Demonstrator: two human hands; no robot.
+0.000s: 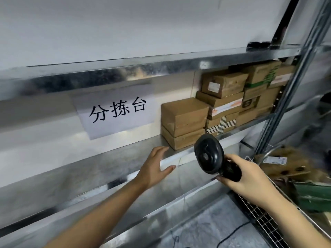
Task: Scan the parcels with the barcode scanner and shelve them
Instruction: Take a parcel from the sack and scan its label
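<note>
The right hand [250,178] grips the handle of a black barcode scanner [209,154], fingers and thumb curled round it, with the scanner's rounded head raised up and to the left in front of the metal shelf [125,158]. The left hand [155,167] is open and holds nothing: its fingers are spread and stretched toward the front edge of the shelf, fingertips close to the corner of the nearest parcel (whether they actually touch the metal is hard to tell through the blur).

On that shelf, toward the right, sit the cardboard parcels [184,113]. Two plain brown boxes are stacked one on the other at the left end of the group. Just beside them to the right is a box with a striped tape cross [222,124], and more boxes are piled above and behind it up to the shelf board overhead. One of the upper boxes carries a white label [214,86].

A white paper sign [116,111] with three black Chinese characters hangs from the upper shelf, left of the parcels.

At the lower right stands a wire basket [265,217] holding more brown packages and a dark green one [315,196]. A black cable [231,235] runs across the grey surface below.
</note>
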